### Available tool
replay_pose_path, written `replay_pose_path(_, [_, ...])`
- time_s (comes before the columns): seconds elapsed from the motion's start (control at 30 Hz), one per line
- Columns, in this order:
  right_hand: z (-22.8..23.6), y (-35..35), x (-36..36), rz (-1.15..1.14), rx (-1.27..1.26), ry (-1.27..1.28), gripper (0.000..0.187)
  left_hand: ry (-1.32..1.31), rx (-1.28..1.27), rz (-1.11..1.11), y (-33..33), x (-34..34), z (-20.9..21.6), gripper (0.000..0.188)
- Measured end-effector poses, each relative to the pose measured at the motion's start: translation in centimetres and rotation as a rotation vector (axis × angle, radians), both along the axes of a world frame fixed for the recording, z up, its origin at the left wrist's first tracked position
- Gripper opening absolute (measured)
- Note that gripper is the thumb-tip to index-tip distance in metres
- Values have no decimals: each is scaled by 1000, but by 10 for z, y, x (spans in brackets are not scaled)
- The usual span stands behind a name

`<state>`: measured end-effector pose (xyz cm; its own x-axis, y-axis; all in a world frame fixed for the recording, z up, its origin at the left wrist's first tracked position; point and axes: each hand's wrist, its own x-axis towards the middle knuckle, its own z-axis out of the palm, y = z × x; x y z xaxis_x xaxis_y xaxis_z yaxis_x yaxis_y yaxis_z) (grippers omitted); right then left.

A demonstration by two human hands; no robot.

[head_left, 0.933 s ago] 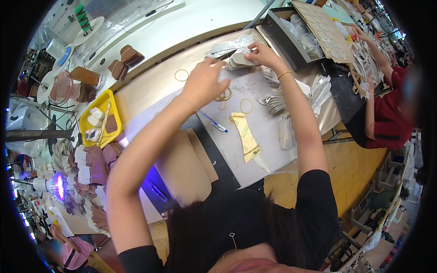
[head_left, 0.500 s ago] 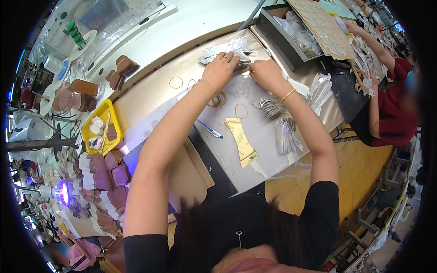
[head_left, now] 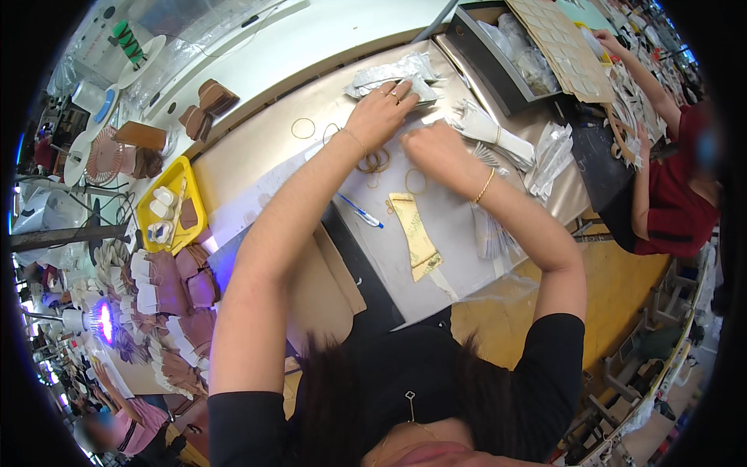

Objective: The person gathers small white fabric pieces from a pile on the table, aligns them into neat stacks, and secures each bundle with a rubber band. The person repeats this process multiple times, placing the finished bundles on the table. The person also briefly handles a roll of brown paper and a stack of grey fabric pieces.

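Note:
My left hand (head_left: 381, 115) rests with its fingers curled over the near edge of a stack of silvery-white pieces (head_left: 395, 71) at the back of the table. Just right of it and nearer to me, my right hand (head_left: 437, 154) is closed, its fingers pressed together. Whatever it may hold is hidden. Loose rubber bands (head_left: 375, 160) lie beneath and between my hands. Past my right hand are a bundle of white strips (head_left: 502, 140) and another fanned bundle (head_left: 492, 237), partly behind my forearm.
A yellow patterned piece (head_left: 415, 237) and a blue-white pen (head_left: 361, 212) lie on the grey sheet. To the left stands a yellow tray (head_left: 198, 206); at the back right, a black box (head_left: 486, 66) with clear plastic. A co-worker in red (head_left: 677, 187) works at the right.
My right hand has come left and toward me, away from the stack's right end, uncovering more of the white strips. My left hand stays on the stack.

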<state>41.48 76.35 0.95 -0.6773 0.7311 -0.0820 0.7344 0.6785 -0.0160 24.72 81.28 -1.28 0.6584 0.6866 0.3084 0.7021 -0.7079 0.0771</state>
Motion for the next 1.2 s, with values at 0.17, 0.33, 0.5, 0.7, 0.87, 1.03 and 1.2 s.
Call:
replay_pose_path(0.17, [-21,-77,-24,-240,-36,213,54,119,70,-174,-16,8,-15,53])
replay_pose_path(0.33, [-51,-109,-55,-575,-9,297,68,189,81,-210,-26,4,-31,49])
replay_pose_path(0.5, [-53,-105,-85,-361,-3,555,61,353,39,-321,-6,-5,-20,50])
replay_pose_path(0.7, [-18,-134,-70,-303,-4,797,35,403,66,-358,-10,-11,-11,46])
replay_pose_path(0.87, [27,-160,14,-541,170,673,39,343,113,-335,-15,-8,-7,47])
replay_pose_path(1.03, [41,-173,74,-985,124,521,52,398,126,-302,-23,-3,-2,50])
replay_pose_path(1.2, [39,-149,121,-864,140,516,52,376,112,-252,-41,5,18,61])
